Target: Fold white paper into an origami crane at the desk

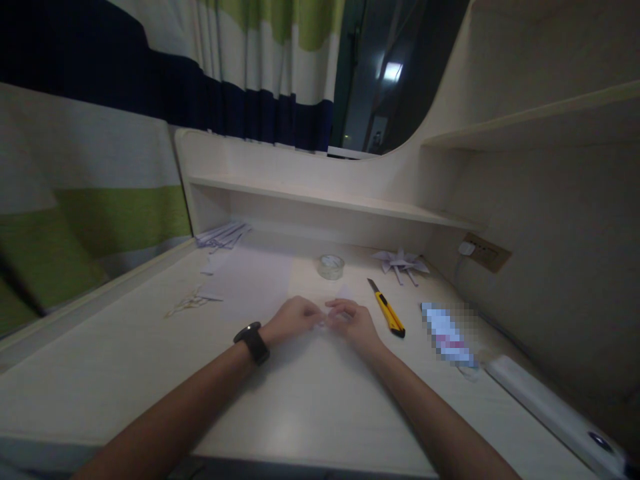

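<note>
Left hand: fingertips at the paper; blur hides any pinch.
Right hand: fingers curled, close to the left; grip equally unclear.
Paper: small, pale, between both hands' fingertips.
Tape: flat, beyond the hands.
Cutter: beside the right hand, blade exposed.

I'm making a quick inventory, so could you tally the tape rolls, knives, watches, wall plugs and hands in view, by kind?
Tape roll: 1
Yellow knife: 1
Watch: 1
Wall plug: 1
Hands, left hand and right hand: 2
Total: 6
</note>
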`<state>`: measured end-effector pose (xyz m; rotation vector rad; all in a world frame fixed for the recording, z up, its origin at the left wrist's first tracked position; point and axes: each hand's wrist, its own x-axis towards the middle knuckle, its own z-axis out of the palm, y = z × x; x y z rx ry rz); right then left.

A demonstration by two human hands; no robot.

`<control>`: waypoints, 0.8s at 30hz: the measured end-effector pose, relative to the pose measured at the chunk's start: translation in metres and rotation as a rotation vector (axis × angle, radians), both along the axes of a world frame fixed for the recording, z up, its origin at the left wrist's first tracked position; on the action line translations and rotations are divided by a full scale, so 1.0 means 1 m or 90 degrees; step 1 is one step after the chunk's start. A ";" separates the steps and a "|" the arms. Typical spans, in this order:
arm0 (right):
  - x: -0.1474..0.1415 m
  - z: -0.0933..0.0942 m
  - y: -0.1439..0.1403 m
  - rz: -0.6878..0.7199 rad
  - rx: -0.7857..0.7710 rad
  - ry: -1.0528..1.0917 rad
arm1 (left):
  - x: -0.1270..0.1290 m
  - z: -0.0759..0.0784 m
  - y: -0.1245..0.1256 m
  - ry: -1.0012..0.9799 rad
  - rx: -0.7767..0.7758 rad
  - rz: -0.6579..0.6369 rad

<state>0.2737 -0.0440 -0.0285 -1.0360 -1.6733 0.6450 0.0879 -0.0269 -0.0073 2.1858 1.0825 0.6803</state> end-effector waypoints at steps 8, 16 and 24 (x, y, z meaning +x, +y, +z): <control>-0.002 -0.007 0.000 0.007 -0.145 0.081 | 0.000 0.003 -0.004 0.030 0.116 0.002; -0.002 0.003 -0.005 -0.013 -0.181 0.057 | 0.004 0.008 -0.013 0.017 0.151 0.016; -0.007 0.005 -0.008 -0.059 -0.137 -0.025 | 0.007 0.001 -0.013 -0.048 0.142 0.135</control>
